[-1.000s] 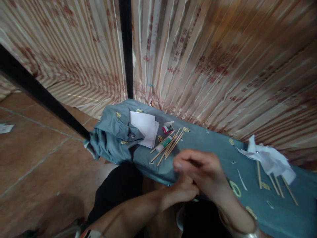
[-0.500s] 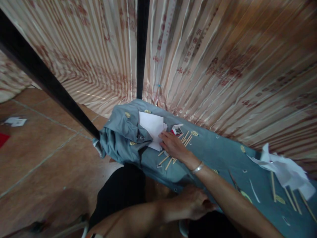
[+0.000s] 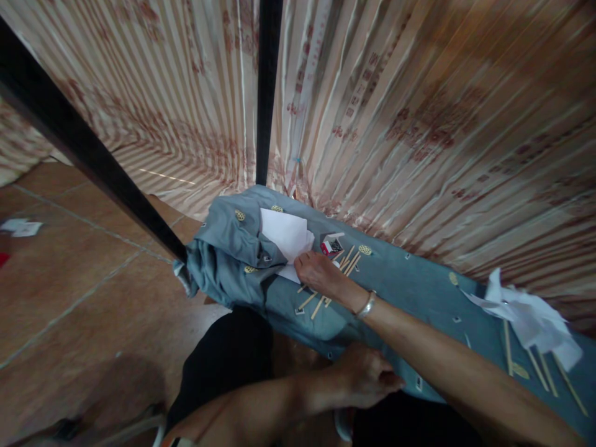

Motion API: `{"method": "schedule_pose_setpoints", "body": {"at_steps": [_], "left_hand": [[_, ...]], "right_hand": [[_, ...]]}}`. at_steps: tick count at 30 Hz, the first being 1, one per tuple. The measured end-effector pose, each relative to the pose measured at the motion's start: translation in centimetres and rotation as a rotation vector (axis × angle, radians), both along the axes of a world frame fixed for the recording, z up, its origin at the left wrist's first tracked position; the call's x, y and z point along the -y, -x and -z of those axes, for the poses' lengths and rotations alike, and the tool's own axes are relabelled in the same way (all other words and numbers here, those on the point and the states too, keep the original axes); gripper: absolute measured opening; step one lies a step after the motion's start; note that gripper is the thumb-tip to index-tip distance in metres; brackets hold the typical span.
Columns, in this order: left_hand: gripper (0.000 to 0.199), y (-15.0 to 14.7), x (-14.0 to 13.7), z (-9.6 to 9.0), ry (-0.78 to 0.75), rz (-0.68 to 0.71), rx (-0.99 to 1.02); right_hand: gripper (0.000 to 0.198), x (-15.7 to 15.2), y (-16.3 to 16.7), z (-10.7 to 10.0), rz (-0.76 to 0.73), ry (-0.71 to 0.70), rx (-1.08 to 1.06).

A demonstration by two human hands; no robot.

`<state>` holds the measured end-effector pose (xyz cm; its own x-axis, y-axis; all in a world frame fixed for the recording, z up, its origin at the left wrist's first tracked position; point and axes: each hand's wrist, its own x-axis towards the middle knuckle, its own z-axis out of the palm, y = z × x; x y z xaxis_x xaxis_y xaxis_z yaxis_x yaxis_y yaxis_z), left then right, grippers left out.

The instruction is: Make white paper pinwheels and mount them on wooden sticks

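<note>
My right hand (image 3: 321, 274), with a silver bracelet on its wrist, reaches over the blue-grey cloth (image 3: 395, 279). Its fingers are curled at the near right edge of a stack of white paper (image 3: 285, 233); what they grip is hidden. Thin wooden sticks (image 3: 350, 263) lie under and beside this hand. A small white piece (image 3: 336, 264) shows just past its knuckles. Beyond it stands a small open red-and-white box (image 3: 332, 246) with dark contents. Over my lap, my left hand (image 3: 365, 375) is closed, and I cannot make out what is in it.
Cut white paper pieces with sticks attached (image 3: 535, 326) lie at the right of the cloth. A dark post (image 3: 267, 93) and a slanted dark bar (image 3: 93, 143) frame the far side. A patterned curtain (image 3: 395, 124) hangs behind. Paper scraps (image 3: 23, 228) lie on the brown floor.
My right hand's fingers have drawn in and curled at the paper's edge. My right forearm has swung lower, covering the scissors seen before. My left hand has hardly moved.
</note>
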<state>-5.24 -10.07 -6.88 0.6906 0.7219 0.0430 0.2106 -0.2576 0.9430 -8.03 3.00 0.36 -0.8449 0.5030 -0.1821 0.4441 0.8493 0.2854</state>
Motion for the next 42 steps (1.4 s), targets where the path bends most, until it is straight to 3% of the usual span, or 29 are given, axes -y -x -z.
{"method": "schedule_pose_setpoints", "body": {"at_steps": [3, 8, 14, 17, 20, 22, 24, 26, 30, 33, 35, 38, 42], "left_hand": [[0.037, 0.2, 0.0, -0.4, -0.158, 0.020, -0.103], [0.036, 0.1, -0.1, -0.6, -0.226, 0.026, -0.138], [0.036, 0.2, -0.4, -0.8, -0.261, 0.022, -0.140], [0.037, 0.4, -0.5, -1.1, -0.267, -0.021, -0.126], [0.035, 0.8, -0.7, -1.4, -0.199, -0.069, -0.119], [0.032, 1.2, -0.8, -1.6, -0.132, -0.092, -0.107], [0.029, 1.5, -0.9, -1.7, -0.067, -0.114, -0.083], [0.022, 1.8, -1.0, -1.7, 0.002, -0.126, -0.037], [0.019, 2.6, -1.5, -1.9, 0.094, -0.170, 0.053], [0.022, 3.4, -1.9, -2.0, 0.120, -0.241, 0.065], [0.029, 3.8, -2.2, -2.0, 0.126, -0.259, 0.054], [0.036, 4.1, -2.6, -2.1, 0.136, -0.264, 0.065], [0.029, 4.0, -2.9, -2.3, 0.019, -0.313, 0.036]], "right_hand": [[0.029, -0.5, 0.2, -0.5, -0.021, 0.002, 0.010], [0.028, -1.0, 0.4, -2.1, -0.034, 0.007, -0.011], [0.030, -2.0, 0.0, -7.7, 0.064, -0.099, -0.096], [0.028, -3.1, -2.2, -11.1, 0.219, -0.205, -0.226], [0.028, -3.5, -6.5, -13.8, 0.385, -0.305, -0.372], [0.025, -2.8, -10.2, -14.6, 0.515, -0.329, -0.675], [0.028, -1.3, -14.1, -14.4, 0.631, -0.332, -0.858], [0.029, 0.8, -17.6, -13.1, 0.767, -0.231, -1.069], [0.033, 4.9, -22.6, -7.8, 1.064, 0.010, -1.455], [0.034, 7.1, -24.9, -3.8, 1.218, 0.101, -1.651], [0.034, 8.2, -25.8, -2.3, 1.258, 0.083, -1.732], [0.032, 9.8, -26.1, -2.6, 1.233, -0.069, -1.654], [0.029, 11.9, -24.5, -4.9, 1.011, -0.362, -1.067]]}}
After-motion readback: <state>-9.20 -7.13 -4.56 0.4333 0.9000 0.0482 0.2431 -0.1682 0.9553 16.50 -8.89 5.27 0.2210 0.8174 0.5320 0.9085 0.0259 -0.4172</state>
